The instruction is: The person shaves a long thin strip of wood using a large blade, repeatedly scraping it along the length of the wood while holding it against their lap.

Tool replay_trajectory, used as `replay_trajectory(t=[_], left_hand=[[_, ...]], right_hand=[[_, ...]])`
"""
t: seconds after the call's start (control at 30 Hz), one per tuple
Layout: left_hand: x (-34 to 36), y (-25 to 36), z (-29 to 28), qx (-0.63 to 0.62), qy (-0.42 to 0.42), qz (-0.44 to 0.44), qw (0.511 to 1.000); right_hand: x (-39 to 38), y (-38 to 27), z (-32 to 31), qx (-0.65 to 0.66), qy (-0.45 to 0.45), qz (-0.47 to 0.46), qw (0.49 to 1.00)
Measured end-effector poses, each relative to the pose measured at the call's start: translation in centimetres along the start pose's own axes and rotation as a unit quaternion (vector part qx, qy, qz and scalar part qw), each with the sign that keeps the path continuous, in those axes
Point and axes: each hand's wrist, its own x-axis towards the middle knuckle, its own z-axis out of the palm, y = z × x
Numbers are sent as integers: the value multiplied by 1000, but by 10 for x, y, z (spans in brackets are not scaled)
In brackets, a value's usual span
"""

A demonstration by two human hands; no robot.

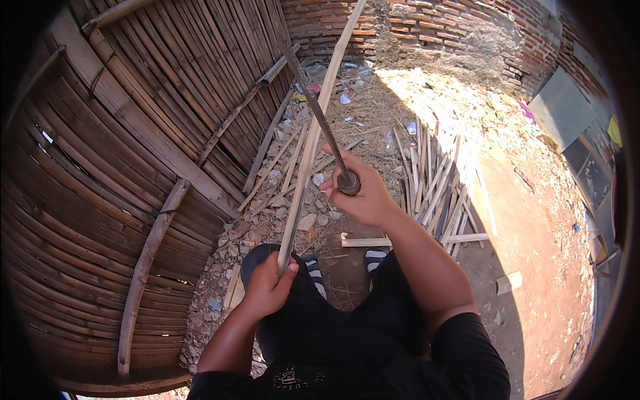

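Note:
My left hand (270, 287) is closed around the lower end of a long, pale bamboo strip (310, 147), above my left knee. The strip slants away from me, up past the top edge of the view. In my right hand (365, 197) is a machete (323, 123), gripped by its handle with the round butt end facing me. Its long, dark, narrow blade points away and to the left. Blade and strip cross in the picture; whether they touch I cannot tell.
A pile of split bamboo strips (437, 180) lies ahead on the right. A bamboo piece (363, 243) lies across the ground before my feet. The woven bamboo wall (160, 87) stands close on the left, a brick wall (440, 33) at the back. Rubble and litter cover the ground.

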Motion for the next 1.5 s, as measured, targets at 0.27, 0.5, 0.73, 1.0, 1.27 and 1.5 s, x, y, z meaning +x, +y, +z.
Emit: replay_trajectory(t=[0.27, 0.5, 0.73, 1.0, 1.27, 1.5], left_hand=[[-109, -58, -19, 97, 50, -95, 990], [-174, -109, 0, 120, 80, -178, 973], [-195, -134, -10, 132, 98, -118, 979], [-177, -112, -25, 119, 81, -134, 981], [-177, -142, -20, 202, 91, -144, 964], [-168, -130, -40, 82, 18, -201, 976]], right_hand=[[17, 7, 5, -290, -165, 87, 939], [-6, 28, 18, -401, -344, 39, 848], [-3, 49, -4, -436, -286, 75, 850], [-20, 27, 30, -467, -390, 25, 793], [4, 72, -20, -363, -203, 135, 899], [-21, 42, 24, -401, -366, 25, 839]])
